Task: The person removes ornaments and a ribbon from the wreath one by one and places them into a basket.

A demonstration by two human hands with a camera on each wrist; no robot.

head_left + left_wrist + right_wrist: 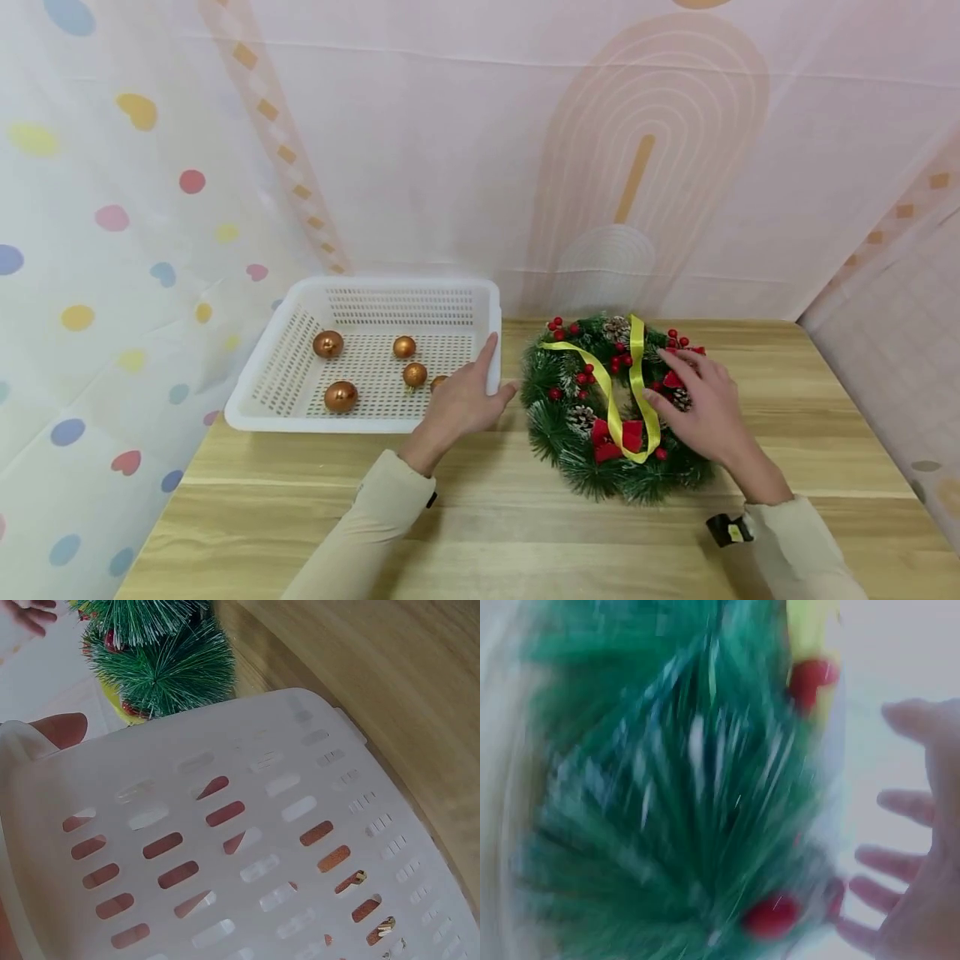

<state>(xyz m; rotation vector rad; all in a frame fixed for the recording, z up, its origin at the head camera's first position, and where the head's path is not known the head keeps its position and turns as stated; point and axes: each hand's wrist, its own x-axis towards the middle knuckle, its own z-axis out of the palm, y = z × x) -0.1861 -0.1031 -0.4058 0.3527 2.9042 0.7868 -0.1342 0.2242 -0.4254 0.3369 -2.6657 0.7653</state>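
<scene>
A white slotted plastic basket (pixel 300 423) stands on the left of the table with several copper-coloured baubles (pixel 341 397) inside. My left hand (pixel 467 400) holds its right rim near the front corner; skin shows through the slots in the left wrist view, and the basket wall (pixel 225 825) hides most of the fingers. To the right lies a green Christmas wreath (pixel 558 429) with red berries, pine cones and a red bow (pixel 618 437). A yellow ribbon (pixel 637 358) drapes loosely across it. My right hand (pixel 705 408) is over the wreath's right side, fingers spread, gripping nothing.
The wooden table (pixel 525 542) reaches back to a patterned cloth backdrop (pixel 420 167). A narrow strip of table separates the basket from the wreath. Dotted cloth (pixel 97 275) hangs along the left side.
</scene>
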